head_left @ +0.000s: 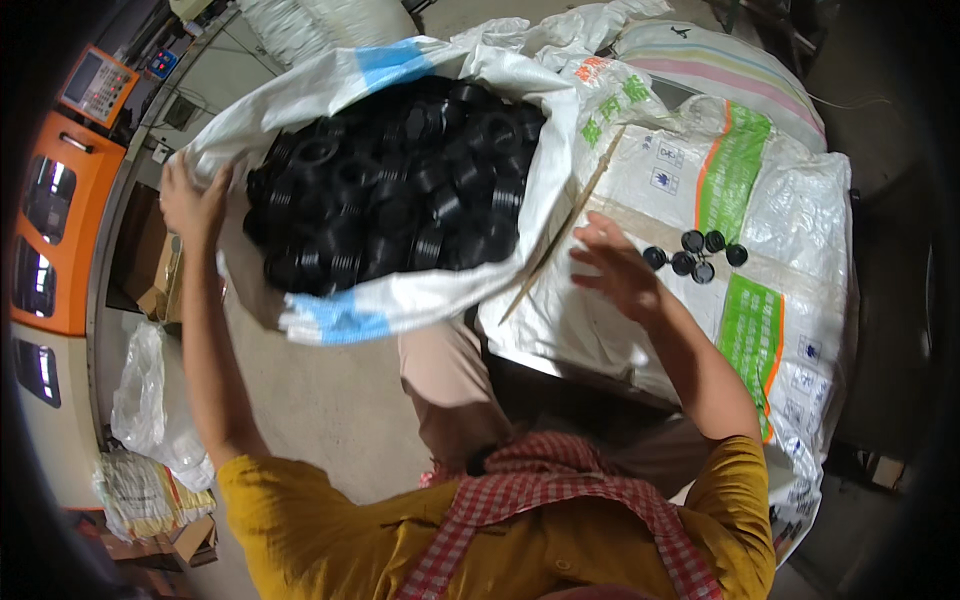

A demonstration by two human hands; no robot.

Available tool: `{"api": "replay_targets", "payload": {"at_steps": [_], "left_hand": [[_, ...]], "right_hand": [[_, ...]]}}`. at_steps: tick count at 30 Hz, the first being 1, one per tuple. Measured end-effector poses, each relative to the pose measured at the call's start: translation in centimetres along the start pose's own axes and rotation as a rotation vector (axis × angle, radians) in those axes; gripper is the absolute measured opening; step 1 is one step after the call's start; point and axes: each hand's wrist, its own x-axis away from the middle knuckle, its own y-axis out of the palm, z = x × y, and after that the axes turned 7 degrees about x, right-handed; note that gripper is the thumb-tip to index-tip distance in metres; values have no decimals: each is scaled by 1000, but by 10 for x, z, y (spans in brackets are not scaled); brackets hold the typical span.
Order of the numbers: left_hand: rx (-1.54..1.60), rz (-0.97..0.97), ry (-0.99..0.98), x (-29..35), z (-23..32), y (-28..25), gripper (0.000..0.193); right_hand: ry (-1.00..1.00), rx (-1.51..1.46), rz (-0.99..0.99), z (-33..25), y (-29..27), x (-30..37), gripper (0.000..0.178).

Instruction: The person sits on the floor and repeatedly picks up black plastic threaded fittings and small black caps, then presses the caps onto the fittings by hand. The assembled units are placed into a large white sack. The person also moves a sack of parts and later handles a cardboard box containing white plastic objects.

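A large white woven sack [560, 150] with light blue patches stands with its mouth wide, full of black ribbed plastic caps [400, 190]. At its left rim, my left hand [194, 198] grips the sack's edge, the thumb on the inner side. My right hand [615, 268] hangs to the right of the sack with fingers apart and nothing in it. Below that hand lies a surface covered with white and green woven sacking [640, 200]. Several small black caps [693, 240] sit loose on it, just right of my fingers.
A thin wooden strip [565, 228] runs along the covered surface's left edge. Another striped sack [710, 60] lies behind. At left stand an orange machine [60, 215], a cardboard box [150, 265] and clear plastic bags [150, 395]. My knee [445, 385] is below the sack.
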Motion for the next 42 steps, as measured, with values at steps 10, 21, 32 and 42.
{"api": "replay_targets", "payload": {"at_steps": [10, 21, 32, 42], "left_hand": [[825, -678, -723, -15, 21, 32, 41], [1084, -854, -1128, -57, -37, -12, 24], [1000, -871, -1262, -96, -85, -18, 25], [1181, -794, -1661, -151, -27, 43, 39]], "right_hand": [[278, 122, 45, -41, 32, -65, 32], [91, 27, 585, -107, 126, -50, 34], [404, 517, 439, -147, 235, -28, 60], [134, 917, 105, -167, 177, -85, 22]]}}
